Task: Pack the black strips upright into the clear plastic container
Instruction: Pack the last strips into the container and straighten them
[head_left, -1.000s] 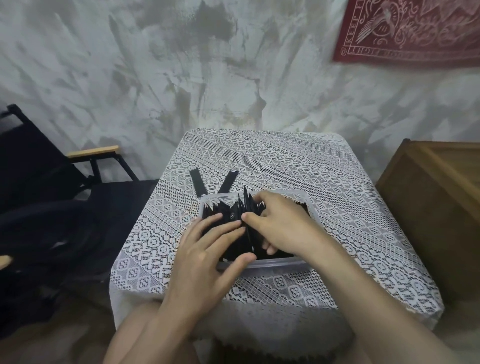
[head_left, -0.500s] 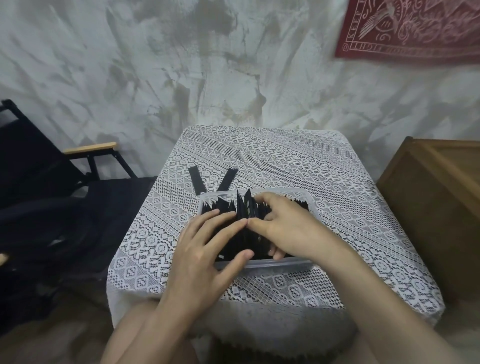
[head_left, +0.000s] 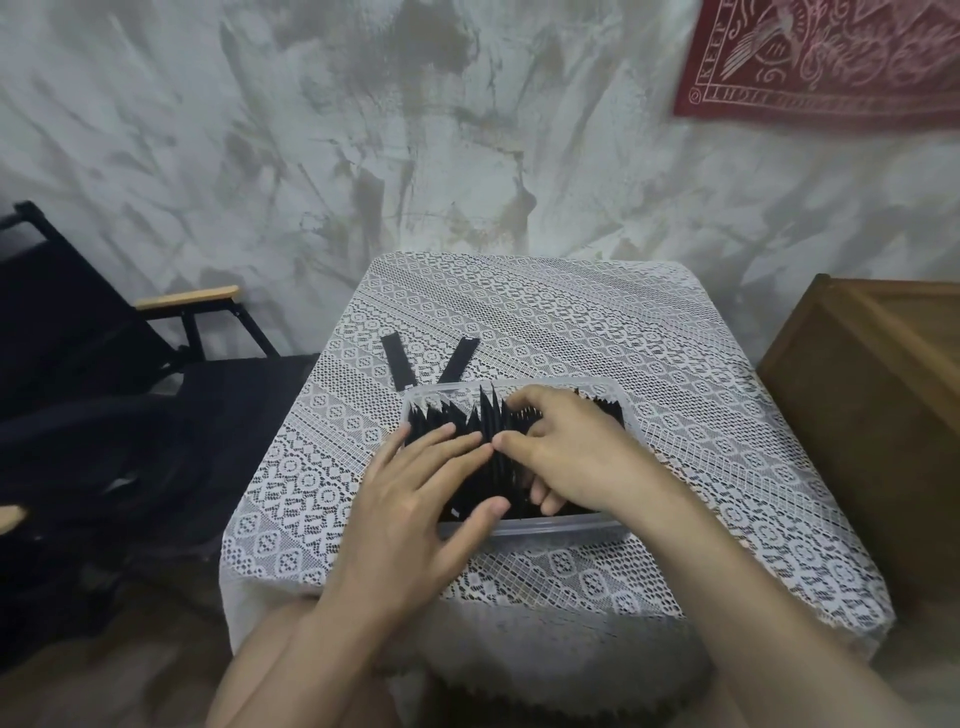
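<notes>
Nearest, the left hand (head_left: 415, 512) lies flat, its grip spread apart, pressing the packed black strips (head_left: 483, 434) in the clear plastic container (head_left: 550, 526) by the worktop's near edge. The right hand (head_left: 563, 457) has its grip pinched on upright strips. Farther back, two loose strips (head_left: 397, 362) lie flat on the lace cloth (head_left: 571, 332). Releasing pressure could let the crowded strips lean or spring out.

Only on the red wall hanging (head_left: 826, 57), upper right: pale lettering along its border, upside down; "KEEP" up the left edge and "LIGHT" on the lower band legible, the remainder too blurred to read
</notes>
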